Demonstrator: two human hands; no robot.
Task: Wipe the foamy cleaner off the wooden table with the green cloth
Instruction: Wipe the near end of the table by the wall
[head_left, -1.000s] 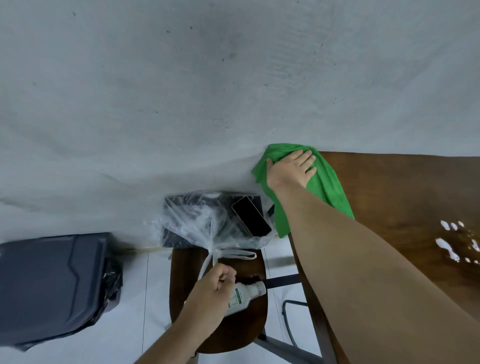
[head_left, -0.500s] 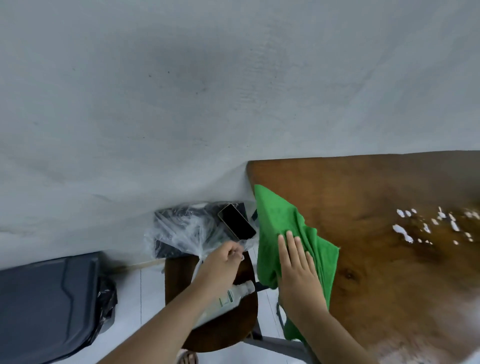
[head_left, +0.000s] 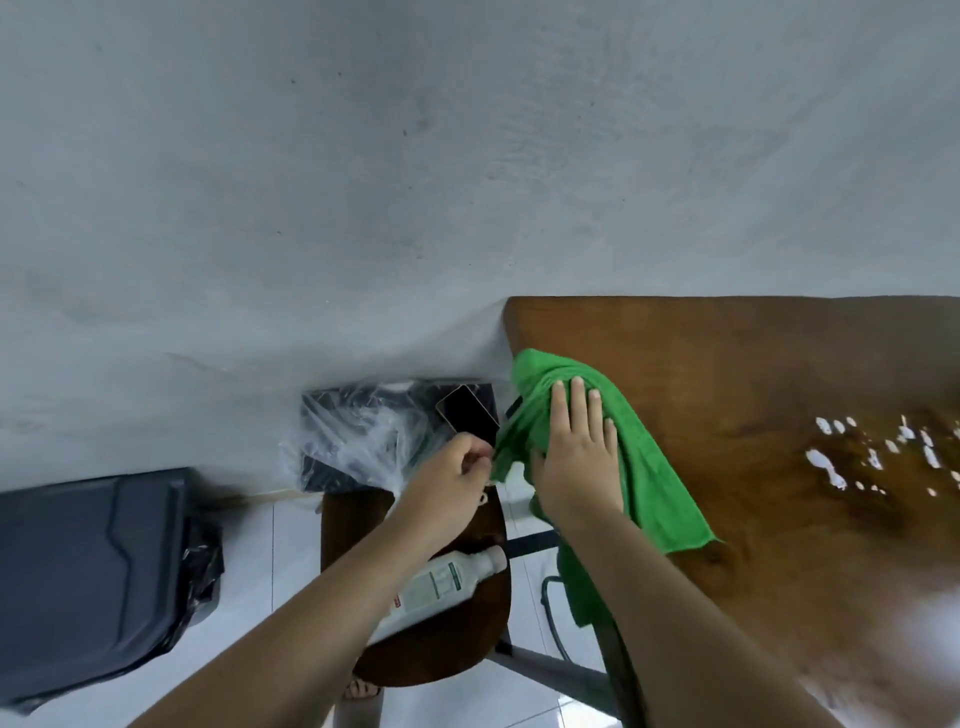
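Note:
The green cloth (head_left: 652, 470) lies draped over the left edge of the wooden table (head_left: 727, 358), part of it hanging down the side. My right hand (head_left: 576, 457) presses flat on the cloth with straight fingers pointing away from me. My left hand (head_left: 449, 475) is just off the table's edge, its fingers curled, and it pinches the cloth's hanging left edge. White blobs of foamy cleaner (head_left: 831, 467) are scattered on the table to the right, apart from the cloth.
A round wooden stool (head_left: 457, 642) stands left of the table with a white bottle (head_left: 441, 582) lying on it. Behind it are a clear plastic bag (head_left: 358, 436) and a dark phone (head_left: 467, 418). A dark bin (head_left: 93, 571) sits far left, with a grey wall (head_left: 415, 156) behind.
My right hand dragged the cloth from the table's far corner back along the left edge, then slid forward a little. My left hand rose from above the stool to the cloth's hanging edge.

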